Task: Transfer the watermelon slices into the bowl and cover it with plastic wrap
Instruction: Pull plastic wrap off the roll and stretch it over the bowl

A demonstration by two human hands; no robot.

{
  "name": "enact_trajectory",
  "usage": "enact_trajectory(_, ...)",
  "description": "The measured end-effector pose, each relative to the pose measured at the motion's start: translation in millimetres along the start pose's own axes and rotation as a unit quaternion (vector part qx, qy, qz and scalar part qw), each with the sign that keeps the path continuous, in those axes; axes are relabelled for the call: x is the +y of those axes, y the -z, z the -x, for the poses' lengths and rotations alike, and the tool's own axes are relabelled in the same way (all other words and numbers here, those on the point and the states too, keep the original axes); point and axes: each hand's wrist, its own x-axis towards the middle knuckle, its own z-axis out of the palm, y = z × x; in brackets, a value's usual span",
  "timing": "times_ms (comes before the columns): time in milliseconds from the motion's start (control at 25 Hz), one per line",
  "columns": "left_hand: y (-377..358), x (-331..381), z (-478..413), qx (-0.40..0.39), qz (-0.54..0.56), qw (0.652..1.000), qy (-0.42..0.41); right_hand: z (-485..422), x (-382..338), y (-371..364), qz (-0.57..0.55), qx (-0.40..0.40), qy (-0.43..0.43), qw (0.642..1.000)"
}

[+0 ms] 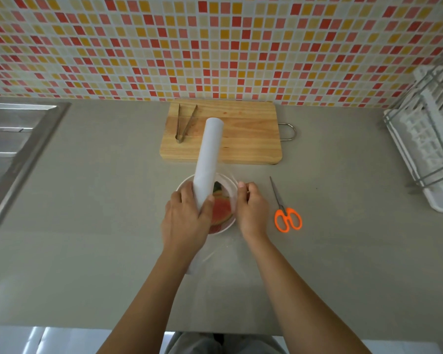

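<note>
2 hands: your left hand (183, 215) grips 1 white tube-shaped wrap roll (207, 159) over the bowl, your right hand (252, 208) pinches its clear film (234, 180) | 1 round white bowl (230, 179), red green-rinded watermelon slices (221, 210) inside, count unclear | 1 orange-handled scissors (287, 217) beside | 1 wooden board (243, 141), 1 metal tongs (184, 123) on it

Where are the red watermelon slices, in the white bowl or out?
In: red watermelon slices lie inside the round white bowl; none shows on the wooden cutting board.
</note>
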Motion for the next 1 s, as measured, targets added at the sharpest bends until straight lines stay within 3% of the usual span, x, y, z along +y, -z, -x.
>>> enact_trajectory(280, 4, -12, -5, -0.050, 0.093, 0.994, 0.027, -10, 9, -1, 0.004, -0.020, -0.073, 0.997)
enact_trajectory(440, 15, -20, -3, -0.089, 0.193, 0.977, 0.031, -41, -12, 16, -0.114, -0.062, -0.068, 0.989)
enact_trajectory(600, 25, -24, -4, -0.121, 0.293, 0.948, 0.035, -73, -44, 19, -0.207, -0.183, -0.114, 0.954)
enact_trajectory(720, 26, -23, -5, -0.144, 0.354, 0.923, 0.044, -84, -63, 13, -0.236, -0.270, -0.210, 0.909)
enact_trajectory(1000, 25, -25, -7, -0.184, 0.402, 0.896, 0.034, -93, -69, 15, -0.285, -0.315, -0.276, 0.862)
